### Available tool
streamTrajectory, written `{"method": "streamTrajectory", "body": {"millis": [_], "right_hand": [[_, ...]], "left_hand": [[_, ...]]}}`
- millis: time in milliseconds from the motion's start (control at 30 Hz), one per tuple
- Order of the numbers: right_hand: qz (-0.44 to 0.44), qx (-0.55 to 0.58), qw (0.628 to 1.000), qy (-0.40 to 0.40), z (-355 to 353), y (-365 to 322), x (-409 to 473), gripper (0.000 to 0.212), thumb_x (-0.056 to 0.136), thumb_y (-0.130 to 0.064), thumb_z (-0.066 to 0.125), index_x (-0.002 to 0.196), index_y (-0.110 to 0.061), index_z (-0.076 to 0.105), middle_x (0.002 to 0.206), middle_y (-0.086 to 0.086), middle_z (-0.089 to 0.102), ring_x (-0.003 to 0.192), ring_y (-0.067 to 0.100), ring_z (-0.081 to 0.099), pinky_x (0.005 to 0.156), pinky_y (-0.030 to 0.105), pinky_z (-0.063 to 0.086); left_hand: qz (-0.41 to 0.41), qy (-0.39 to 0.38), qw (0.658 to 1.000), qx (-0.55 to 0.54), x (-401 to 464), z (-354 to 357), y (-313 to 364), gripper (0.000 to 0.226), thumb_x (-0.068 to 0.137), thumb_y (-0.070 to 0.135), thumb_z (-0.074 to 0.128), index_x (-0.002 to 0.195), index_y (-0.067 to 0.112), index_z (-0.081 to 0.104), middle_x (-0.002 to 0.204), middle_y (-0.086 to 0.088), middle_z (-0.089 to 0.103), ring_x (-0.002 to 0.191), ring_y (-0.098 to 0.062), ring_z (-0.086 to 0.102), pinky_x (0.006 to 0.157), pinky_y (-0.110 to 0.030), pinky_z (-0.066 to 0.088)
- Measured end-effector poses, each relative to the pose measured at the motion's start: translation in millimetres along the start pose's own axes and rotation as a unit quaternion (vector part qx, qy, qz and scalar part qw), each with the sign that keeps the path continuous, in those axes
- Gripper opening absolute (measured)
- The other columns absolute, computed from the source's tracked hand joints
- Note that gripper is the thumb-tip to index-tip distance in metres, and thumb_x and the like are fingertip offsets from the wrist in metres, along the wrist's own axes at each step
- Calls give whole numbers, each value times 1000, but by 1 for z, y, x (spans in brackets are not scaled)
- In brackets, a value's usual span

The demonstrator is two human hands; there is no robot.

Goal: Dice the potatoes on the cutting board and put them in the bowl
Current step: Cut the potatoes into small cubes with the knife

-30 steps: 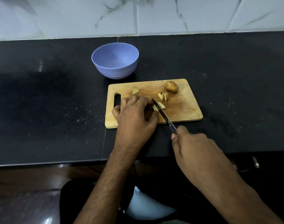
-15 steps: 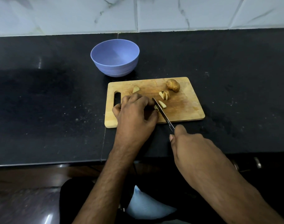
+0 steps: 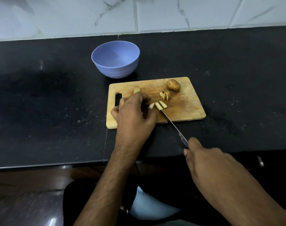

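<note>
Cutting board on black bench — left hand curled over potato strips; right hand grips knife (tip among strips); bowl behind.

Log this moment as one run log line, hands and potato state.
left hand: steadies potato sticks | right hand: grips knife | whole potato: uncut on cutting board | bowl: no potato
</note>
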State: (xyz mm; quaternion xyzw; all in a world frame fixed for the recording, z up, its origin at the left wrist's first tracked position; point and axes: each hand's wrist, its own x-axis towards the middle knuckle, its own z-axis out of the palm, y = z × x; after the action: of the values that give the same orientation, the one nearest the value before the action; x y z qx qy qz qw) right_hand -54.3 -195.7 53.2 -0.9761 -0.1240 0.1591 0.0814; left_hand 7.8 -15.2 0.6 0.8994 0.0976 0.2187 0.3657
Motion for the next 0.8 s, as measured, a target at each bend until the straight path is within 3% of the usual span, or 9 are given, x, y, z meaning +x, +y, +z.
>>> {"method": "streamTrajectory", "body": {"millis": [133, 367, 633, 800], "right_hand": [[-7, 6, 999, 31, 5, 2, 4, 20, 106, -44, 18, 97, -29, 28, 75, -5, 53, 67, 13, 55, 60, 29, 46], [-7, 6, 998, 61, 2, -4, 11, 24, 106, -46, 18, 96, -29, 33, 69, -6, 51, 57, 8, 48, 48, 24, 36], [-33, 12, 997, 74, 0, -12, 24, 24, 106, -44, 19, 98, -29, 36, 71, -6, 52, 60, 8, 52, 48, 24, 36], [-36, -7, 996, 78, -1, -14, 31, 26, 106, -43, 20, 103, -27, 39, 73, -7, 52, 64, 10, 54, 54, 27, 41]], "left_hand": [[-9, -3, 998, 62, 0, 4, 0, 24, 83, 39, 71, 104, 30, 64, 108, 13, 54, 111, -10, 44, 101, -35, 21], [-33, 4, 998, 56, 0, 2, 0, 10, 86, 34, 70, 94, 30, 68, 105, 12, 55, 110, -10, 45, 102, -39, 27], [-55, 32, 998, 2, 2, -1, -3, 13, 88, 29, 75, 100, 30, 77, 104, 13, 66, 110, -12, 51, 103, -49, 39], [-60, 32, 998, -2, 2, -1, -2, 14, 88, 27, 75, 101, 30, 78, 108, 12, 67, 115, -11, 51, 106, -46, 34]]}}
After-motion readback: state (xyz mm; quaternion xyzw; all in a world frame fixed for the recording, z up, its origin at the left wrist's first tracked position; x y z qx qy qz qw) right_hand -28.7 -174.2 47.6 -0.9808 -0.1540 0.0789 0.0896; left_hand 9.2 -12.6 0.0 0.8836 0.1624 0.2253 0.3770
